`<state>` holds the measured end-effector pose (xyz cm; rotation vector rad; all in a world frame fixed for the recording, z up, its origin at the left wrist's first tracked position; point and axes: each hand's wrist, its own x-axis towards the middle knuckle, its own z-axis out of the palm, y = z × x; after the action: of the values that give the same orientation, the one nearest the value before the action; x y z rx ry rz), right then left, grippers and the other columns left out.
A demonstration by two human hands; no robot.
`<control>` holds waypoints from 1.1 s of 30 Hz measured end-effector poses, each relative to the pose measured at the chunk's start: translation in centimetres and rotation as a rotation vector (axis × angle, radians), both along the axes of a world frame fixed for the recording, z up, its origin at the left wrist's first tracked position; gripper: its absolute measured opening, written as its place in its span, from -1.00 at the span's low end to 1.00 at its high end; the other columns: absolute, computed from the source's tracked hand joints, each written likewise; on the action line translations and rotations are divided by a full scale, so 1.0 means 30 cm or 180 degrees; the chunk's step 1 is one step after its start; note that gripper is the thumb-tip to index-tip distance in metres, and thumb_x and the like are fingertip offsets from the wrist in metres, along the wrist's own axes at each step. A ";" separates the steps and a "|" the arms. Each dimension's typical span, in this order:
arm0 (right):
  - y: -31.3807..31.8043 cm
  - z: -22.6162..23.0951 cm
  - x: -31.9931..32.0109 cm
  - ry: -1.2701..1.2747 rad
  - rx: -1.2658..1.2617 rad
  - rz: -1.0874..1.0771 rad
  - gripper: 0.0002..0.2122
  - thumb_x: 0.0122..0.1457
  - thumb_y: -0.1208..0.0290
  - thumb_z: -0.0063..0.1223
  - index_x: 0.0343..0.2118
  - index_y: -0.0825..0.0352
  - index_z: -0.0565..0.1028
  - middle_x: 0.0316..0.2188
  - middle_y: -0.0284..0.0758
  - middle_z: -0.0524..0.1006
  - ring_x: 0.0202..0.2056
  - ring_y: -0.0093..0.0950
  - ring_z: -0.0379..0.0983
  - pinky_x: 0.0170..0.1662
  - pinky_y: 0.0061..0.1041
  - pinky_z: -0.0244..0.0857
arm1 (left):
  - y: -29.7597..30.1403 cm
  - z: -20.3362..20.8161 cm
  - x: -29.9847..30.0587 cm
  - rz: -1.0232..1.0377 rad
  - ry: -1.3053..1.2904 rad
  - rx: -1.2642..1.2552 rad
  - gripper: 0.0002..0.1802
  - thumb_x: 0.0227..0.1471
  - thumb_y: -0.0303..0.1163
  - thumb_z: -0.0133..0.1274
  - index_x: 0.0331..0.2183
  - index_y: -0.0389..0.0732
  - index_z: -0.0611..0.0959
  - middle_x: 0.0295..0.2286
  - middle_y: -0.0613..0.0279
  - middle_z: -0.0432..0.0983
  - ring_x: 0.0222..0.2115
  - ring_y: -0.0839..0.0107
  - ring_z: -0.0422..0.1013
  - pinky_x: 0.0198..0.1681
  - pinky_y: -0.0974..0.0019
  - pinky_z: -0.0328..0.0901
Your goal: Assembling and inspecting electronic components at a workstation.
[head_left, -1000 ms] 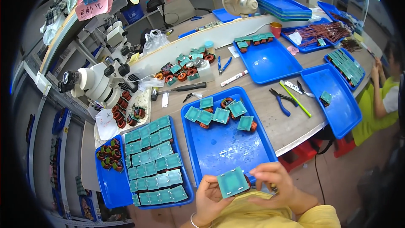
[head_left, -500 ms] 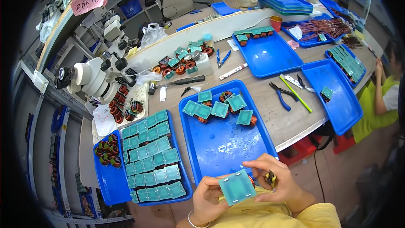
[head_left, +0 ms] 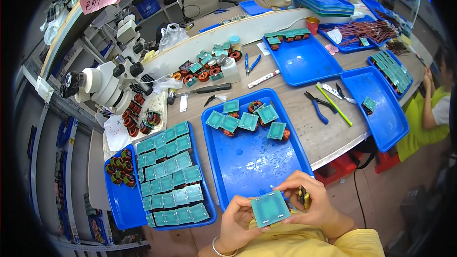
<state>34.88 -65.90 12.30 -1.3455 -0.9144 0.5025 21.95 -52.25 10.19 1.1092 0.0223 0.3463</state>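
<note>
Both my hands hold one square teal part (head_left: 270, 208) close to my chest, its flat base facing up. My left hand (head_left: 236, 221) grips its left edge. My right hand (head_left: 310, 202) pinches its right edge and also has a small yellow and black tool (head_left: 304, 196) tucked in the fingers. Just beyond my hands lies a blue tray (head_left: 247, 164) with several teal-capped copper coil parts (head_left: 249, 121) at its far end. To its left, another blue tray (head_left: 120, 202) carries rows of the same teal parts (head_left: 172, 176).
A white microscope (head_left: 102, 83) stands at the left. Blue-handled pliers (head_left: 316, 106), a yellow-green stick (head_left: 334, 104), a hammer (head_left: 197, 90) and more coil parts (head_left: 204, 66) lie on the bench. Other blue trays (head_left: 304, 59) sit far right. Another person (head_left: 431, 107) sits at the right edge.
The view has shifted slightly. My hands have turned the teal part and drawn it a little closer to my body; the right hand now shows the small tool.
</note>
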 end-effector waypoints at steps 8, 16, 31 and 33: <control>0.005 -0.017 0.001 -0.0128 -0.0130 -0.0207 -0.53 -0.29 0.13 0.33 -0.44 0.43 0.42 -0.46 -0.31 0.35 -0.60 -0.71 0.16 -0.64 -0.78 -0.03 | -0.014 0.002 0.009 -0.0048 0.0294 -0.0492 -0.50 -0.26 -0.49 0.23 -0.31 -0.27 0.26 -0.28 0.10 0.36 -0.22 0.45 0.33 -0.16 0.40 0.25; 0.006 -0.039 0.008 -0.0315 -0.0257 -0.0296 -0.54 -0.29 0.10 0.32 -0.51 0.41 0.41 -0.50 -0.32 0.35 -0.60 -0.68 0.17 -0.65 -0.75 -0.02 | -0.019 -0.024 0.011 -0.0033 0.0433 -0.0789 -0.48 -0.25 -0.37 0.24 -0.32 -0.28 0.26 -0.33 0.11 0.38 -0.29 0.50 0.36 -0.24 0.49 0.27; -0.006 -0.021 0.015 -0.0803 0.0222 -0.0358 -0.50 -0.36 0.19 0.37 -0.39 0.41 0.43 -0.46 -0.30 0.31 -0.72 -0.74 0.07 -0.69 -0.78 -0.07 | -0.017 -0.031 0.001 -0.0052 0.0265 -0.0352 -0.51 -0.22 -0.57 0.17 -0.23 -0.33 0.29 -0.26 0.06 0.39 -0.22 0.41 0.35 -0.13 0.39 0.24; -0.014 -0.027 0.022 -0.0447 0.0317 -0.0103 -0.51 -0.34 0.21 0.37 -0.36 0.41 0.43 -0.44 -0.29 0.30 -0.72 -0.75 0.08 -0.68 -0.78 -0.06 | -0.012 -0.030 -0.005 -0.0214 0.0570 -0.0523 -0.48 -0.20 -0.57 0.15 -0.17 -0.34 0.28 -0.25 0.10 0.39 -0.22 0.40 0.35 -0.13 0.39 0.25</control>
<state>35.55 -66.33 11.50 -1.3152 -1.0177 0.3363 21.79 -52.61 9.30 0.9728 0.1689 0.1805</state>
